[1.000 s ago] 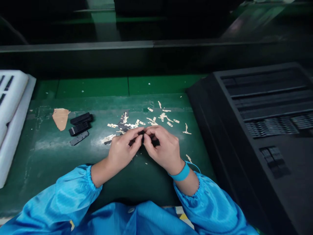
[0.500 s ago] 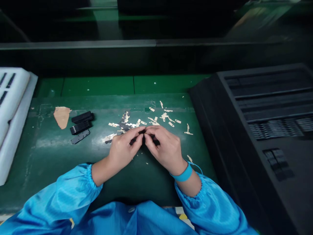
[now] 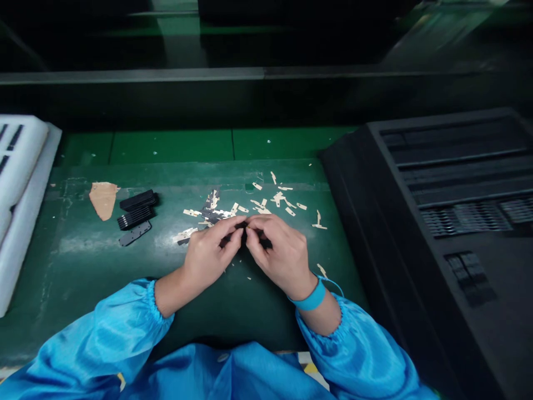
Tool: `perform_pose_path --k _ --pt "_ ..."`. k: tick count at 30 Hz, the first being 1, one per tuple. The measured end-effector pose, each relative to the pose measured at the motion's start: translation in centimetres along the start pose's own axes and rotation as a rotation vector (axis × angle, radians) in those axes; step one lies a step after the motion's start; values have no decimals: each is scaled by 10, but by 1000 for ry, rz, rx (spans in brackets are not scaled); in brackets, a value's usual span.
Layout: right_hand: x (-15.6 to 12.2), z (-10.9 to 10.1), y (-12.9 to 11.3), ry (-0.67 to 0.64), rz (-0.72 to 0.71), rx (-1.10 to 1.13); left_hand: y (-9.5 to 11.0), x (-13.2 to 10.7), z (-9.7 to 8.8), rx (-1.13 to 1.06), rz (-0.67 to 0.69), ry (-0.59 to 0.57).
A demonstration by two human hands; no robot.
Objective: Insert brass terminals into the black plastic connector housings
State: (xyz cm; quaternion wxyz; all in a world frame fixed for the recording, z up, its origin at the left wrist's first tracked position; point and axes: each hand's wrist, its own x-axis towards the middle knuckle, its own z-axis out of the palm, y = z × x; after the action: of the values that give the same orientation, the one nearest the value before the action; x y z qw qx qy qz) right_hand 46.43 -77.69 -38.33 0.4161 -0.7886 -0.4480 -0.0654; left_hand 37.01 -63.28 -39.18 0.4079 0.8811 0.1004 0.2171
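My left hand [image 3: 207, 256] and my right hand [image 3: 280, 253] meet fingertip to fingertip over the green mat [image 3: 83, 261]. Both pinch one small black flat part [image 3: 245, 236], mostly hidden between the fingers. Just beyond the hands lies a scatter of beige paper slips [image 3: 277, 199] mixed with a few dark pieces [image 3: 211, 208]. A short stack of black flat parts [image 3: 136, 214] sits to the left, with one loose part in front of it. My right wrist wears a blue strap [image 3: 308, 298].
A brown paper scrap [image 3: 102, 199] lies left of the stack. White foam trays [image 3: 19, 183] stand at the far left edge. A large black slotted tray [image 3: 453, 222] fills the right side. A dark rail [image 3: 258, 75] runs across the back.
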Motion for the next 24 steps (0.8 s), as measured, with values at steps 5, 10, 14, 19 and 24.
perform_pose_path --k 5,10,14,19,24 --pt "-1 0 1 -1 4 -6 0 0 -1 78 112 31" --pt "1 -1 1 -1 -15 -3 1 0 -2 107 118 19" --pt "2 -2 1 -30 -56 -5 1 0 -2 78 65 9" --pt "1 -2 1 -38 -44 -17 1 1 -1 75 103 26" --pt "0 0 0 -21 2 -6 1 -1 -1 82 90 22"
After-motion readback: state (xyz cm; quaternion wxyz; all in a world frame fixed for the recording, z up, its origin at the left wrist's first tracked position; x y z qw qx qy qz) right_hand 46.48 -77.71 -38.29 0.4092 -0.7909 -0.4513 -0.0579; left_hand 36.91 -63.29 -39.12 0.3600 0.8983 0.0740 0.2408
